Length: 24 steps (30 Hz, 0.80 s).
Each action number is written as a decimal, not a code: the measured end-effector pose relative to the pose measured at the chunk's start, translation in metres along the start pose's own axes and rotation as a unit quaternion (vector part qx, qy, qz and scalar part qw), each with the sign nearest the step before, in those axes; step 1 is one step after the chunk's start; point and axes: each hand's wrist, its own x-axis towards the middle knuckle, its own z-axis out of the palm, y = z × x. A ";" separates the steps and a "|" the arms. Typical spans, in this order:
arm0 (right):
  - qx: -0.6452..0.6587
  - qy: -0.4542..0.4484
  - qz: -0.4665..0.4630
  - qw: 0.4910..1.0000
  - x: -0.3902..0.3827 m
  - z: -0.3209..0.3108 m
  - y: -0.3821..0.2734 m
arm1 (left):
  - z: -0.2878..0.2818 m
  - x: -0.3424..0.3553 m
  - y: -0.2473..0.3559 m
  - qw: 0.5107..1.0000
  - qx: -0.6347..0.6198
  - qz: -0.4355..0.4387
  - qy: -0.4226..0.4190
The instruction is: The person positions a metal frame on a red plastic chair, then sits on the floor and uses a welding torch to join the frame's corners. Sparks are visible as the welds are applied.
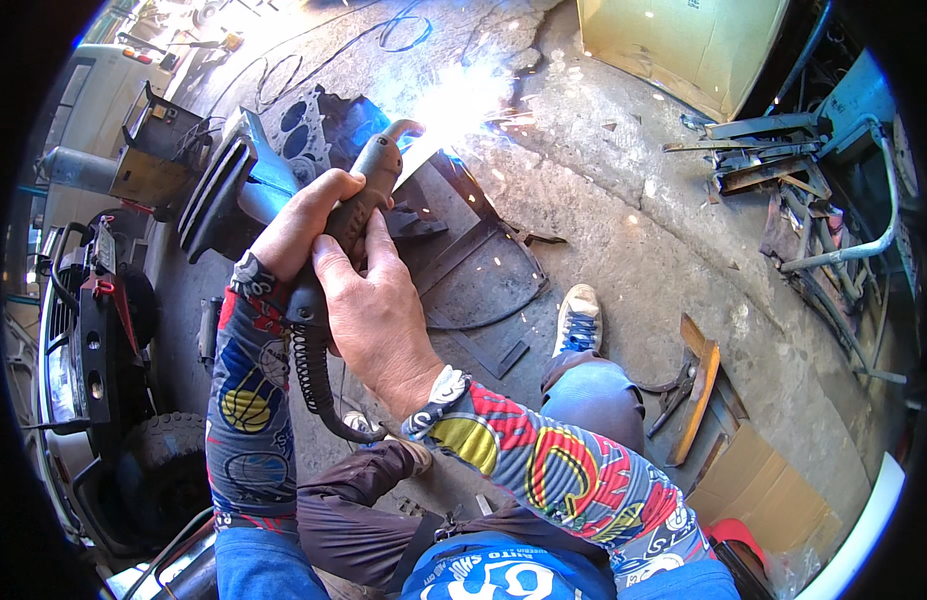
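My left hand (296,232) is closed round the dark handle of a welding torch (356,212), its thumb along the upper side. Against the same handle, just below, my right hand (382,318) is also closed, fingers wrapped on its near side. From the handle's lower end a coil-sheathed cable (312,375) bends down toward my feet. At the torch's curved nozzle (406,128) burns a bright blue-white arc (462,105) with sparks flying. Its glare hides the joint. Close below the arc stands a dark metal frame (464,190). Patterned sleeves cover both my forearms.
An engine block (302,130) and a blue-and-black metal piece (229,180) lie left of the torch. Scrap metal (769,160) and a large cardboard box (684,45) are at the right. Rusty angle iron (696,400) lies beside my knee. A vehicle's tire (169,455) is at left.
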 end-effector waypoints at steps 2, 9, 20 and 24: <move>-0.001 -0.001 0.003 1.000 0.000 0.000 -0.001 | 0.001 -0.001 0.001 1.000 -0.002 -0.004 -0.013; -0.003 -0.001 0.011 1.000 -0.002 -0.001 -0.003 | 0.001 -0.001 0.001 1.000 0.022 0.017 -0.014; -0.022 -0.011 -0.018 1.000 -0.004 -0.001 0.000 | -0.007 0.001 -0.007 0.999 0.023 0.024 0.007; 0.064 -0.004 -0.005 0.998 -0.003 0.004 0.004 | -0.009 0.002 -0.008 0.999 0.031 0.042 0.003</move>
